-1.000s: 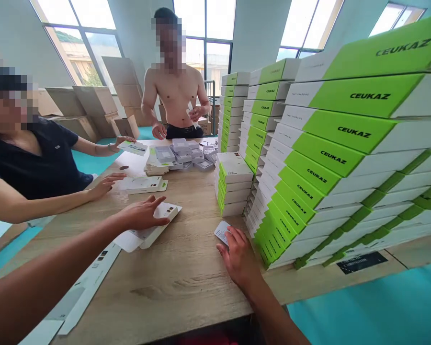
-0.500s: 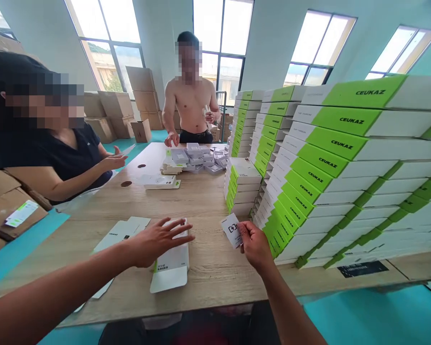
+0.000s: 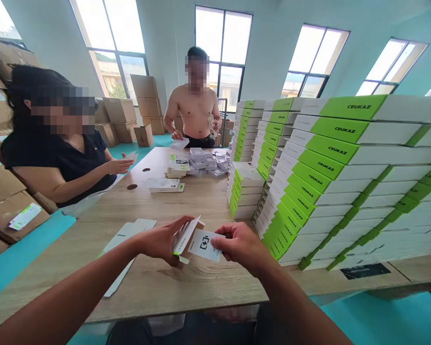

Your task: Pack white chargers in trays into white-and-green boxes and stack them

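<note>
My left hand (image 3: 162,241) grips a white and green cardboard box (image 3: 187,235), tilted up off the table with its open end turned to the right. Between the thumb and fingers of my right hand (image 3: 242,247) is a white printed card (image 3: 204,244) with a black battery-and-bolt symbol. The card's left edge is at the box's opening; how far it reaches inside I cannot tell. Left of the box, partly behind my left forearm, flattened white cartons (image 3: 124,239) lie on the wooden table (image 3: 215,292).
Tall stacks of white and green boxes (image 3: 309,191) line the table's right side. Farther back lie white trays (image 3: 203,160) and a pile of cartons (image 3: 175,165). One person (image 3: 64,158) sits at the left, another (image 3: 193,112) stands across the table holding a tray. Brown cartons (image 3: 143,98) stand behind.
My left hand has picked the box up from the table and tilted it. My right hand has brought the card left to the box's open end. The person opposite has lifted a tray.
</note>
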A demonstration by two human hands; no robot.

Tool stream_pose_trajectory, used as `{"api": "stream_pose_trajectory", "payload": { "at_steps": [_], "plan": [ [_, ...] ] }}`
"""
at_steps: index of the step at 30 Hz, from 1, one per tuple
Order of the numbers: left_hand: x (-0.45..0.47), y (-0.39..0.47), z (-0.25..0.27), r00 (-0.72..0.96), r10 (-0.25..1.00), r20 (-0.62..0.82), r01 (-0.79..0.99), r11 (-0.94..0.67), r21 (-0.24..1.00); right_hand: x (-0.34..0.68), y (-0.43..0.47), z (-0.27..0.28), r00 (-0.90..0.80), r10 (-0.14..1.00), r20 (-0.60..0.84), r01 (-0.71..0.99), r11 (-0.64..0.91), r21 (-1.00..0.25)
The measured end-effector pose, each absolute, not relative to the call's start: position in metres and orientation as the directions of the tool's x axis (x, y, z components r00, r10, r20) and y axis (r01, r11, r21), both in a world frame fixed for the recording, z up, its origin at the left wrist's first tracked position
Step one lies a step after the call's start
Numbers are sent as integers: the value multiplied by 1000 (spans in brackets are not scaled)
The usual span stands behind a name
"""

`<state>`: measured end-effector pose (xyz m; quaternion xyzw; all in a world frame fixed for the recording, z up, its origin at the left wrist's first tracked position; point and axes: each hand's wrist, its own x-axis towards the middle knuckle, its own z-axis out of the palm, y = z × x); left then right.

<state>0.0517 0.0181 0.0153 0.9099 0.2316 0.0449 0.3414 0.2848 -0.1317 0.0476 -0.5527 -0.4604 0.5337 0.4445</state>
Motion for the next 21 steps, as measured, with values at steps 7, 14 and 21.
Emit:
{"api": "stream_pose_trajectory", "payload": {
  "at_steps": [7,14,21],
  "plan": [
    [31,14,-14,852,500,152,60,-383,922,248,-82,37,111,993,24,-14,26,-1000],
    [26,25,-48,809,563,169,53,-356,933,231,-35,15,105,988,110,156,93,-983],
    [17,35,-85,659,740,135,125,-285,950,230,89,1,85,996,-10,569,-57,-820]
  ]
}}
